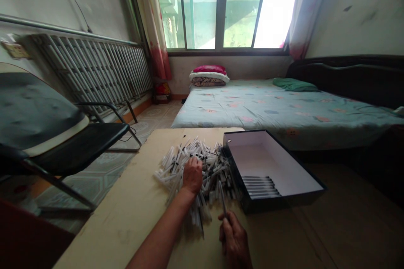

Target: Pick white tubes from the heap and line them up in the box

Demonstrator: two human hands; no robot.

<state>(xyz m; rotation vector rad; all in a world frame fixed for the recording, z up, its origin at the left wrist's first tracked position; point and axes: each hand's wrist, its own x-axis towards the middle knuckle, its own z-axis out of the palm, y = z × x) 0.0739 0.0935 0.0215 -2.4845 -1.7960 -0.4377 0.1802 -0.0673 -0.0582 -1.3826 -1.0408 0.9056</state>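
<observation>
A loose heap of white and clear pen barrels and dark pen parts [170,173] lies on the table. My left hand [192,175] reaches into the middle of it, fingers curled downward and closed; whatever they grip is hidden. Nearer to me, my right hand [234,235] is closed around a slim pen [222,199] that points away from me, slightly blurred. Right of the heap is an open box [292,164] with dark outer sides and a pale inside. Several dark-tipped pens [260,187] lie side by side in its near left corner.
The pale yellow table [116,222] carries heap and box. Beyond it stretches a bed [252,105] with folded bedding [209,75] at its far left. A black folding chair [63,147] stands at the left, before a metal rack [94,67] along the wall.
</observation>
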